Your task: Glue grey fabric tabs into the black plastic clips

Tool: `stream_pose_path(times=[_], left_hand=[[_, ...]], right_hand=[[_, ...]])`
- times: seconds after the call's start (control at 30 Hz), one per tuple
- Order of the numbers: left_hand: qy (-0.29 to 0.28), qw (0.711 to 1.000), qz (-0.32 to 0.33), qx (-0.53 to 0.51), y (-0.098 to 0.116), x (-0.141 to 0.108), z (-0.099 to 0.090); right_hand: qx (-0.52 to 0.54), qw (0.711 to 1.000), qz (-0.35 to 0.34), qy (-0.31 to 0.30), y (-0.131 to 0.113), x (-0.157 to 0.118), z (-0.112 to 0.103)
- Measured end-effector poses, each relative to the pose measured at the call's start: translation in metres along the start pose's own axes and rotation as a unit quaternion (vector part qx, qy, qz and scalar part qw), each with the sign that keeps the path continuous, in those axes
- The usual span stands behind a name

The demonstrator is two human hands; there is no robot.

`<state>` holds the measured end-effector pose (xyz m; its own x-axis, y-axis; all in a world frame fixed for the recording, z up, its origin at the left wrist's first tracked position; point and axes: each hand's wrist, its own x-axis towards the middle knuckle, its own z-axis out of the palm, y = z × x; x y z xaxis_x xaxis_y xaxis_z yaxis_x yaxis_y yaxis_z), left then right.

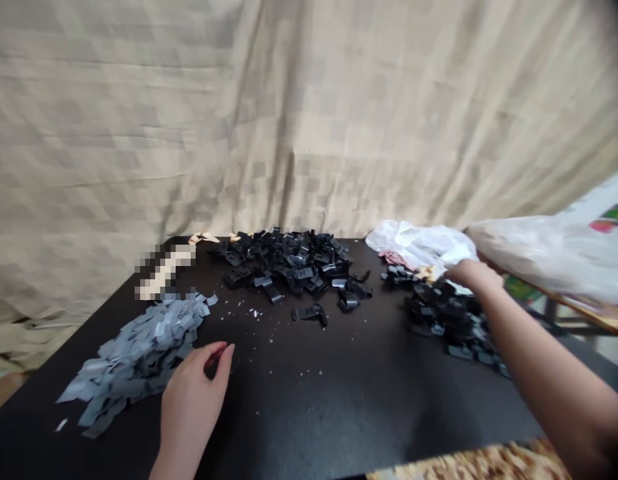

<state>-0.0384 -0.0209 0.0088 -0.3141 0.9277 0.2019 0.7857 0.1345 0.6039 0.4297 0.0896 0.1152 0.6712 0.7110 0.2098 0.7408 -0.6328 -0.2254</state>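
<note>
My hands are well apart: the left hand [193, 400] curls round something small and red, maybe a clip, beside the grey tags [133, 360]. The right hand [473, 275] touches the white plastic bag [419, 247], above black plastic clips [451, 320].

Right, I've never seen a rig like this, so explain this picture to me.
This one picture comes from a camera worn on a person's head, looking forward and down, so these are that person's own bare hands. The left hand has something small and red at its fingertips, too small to identify, beside a heap of flat grey strips. The right hand is at a crumpled white plastic bag, above a heap of small black plastic pieces. A larger black heap lies further back on the dark tabletop.
</note>
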Motion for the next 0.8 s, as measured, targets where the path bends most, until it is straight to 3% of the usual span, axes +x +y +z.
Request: stream_pose_path(times=[0.1, 0.2, 0.3, 0.4, 0.47, 0.57, 0.7, 0.8], left_hand=[[0.052, 0.996, 0.033, 0.068, -0.016, 0.006, 0.001], [0.118, 0.983, 0.047, 0.134, -0.029, 0.010, 0.001], [0.156, 0.968, 0.020, 0.194, -0.041, 0.014, -0.002], [0.118, 0.969, -0.008, 0.219, -0.055, 0.016, -0.009], [0.084, 0.980, -0.013, 0.179, -0.065, 0.014, -0.013], [0.084, 0.991, -0.014, 0.103, -0.078, 0.010, -0.016], [0.094, 0.991, -0.026, 0.090, -0.091, 0.009, -0.012], [0.068, 0.995, -0.013, 0.074, -0.096, 0.009, -0.014]], right_hand=[[-0.012, 0.999, -0.028, -0.018, -0.023, -0.017, 0.013], [0.009, 0.987, -0.149, -0.059, -0.058, -0.065, 0.041], [0.048, 0.933, -0.325, -0.150, -0.094, -0.122, 0.075], [0.061, 0.874, -0.432, -0.211, -0.120, -0.158, 0.099], [0.053, 0.865, -0.446, -0.221, -0.130, -0.165, 0.108], [0.041, 0.876, -0.431, -0.213, -0.135, -0.164, 0.118], [0.049, 0.887, -0.409, -0.211, -0.128, -0.164, 0.127], [0.064, 0.901, -0.373, -0.210, -0.119, -0.170, 0.129]])
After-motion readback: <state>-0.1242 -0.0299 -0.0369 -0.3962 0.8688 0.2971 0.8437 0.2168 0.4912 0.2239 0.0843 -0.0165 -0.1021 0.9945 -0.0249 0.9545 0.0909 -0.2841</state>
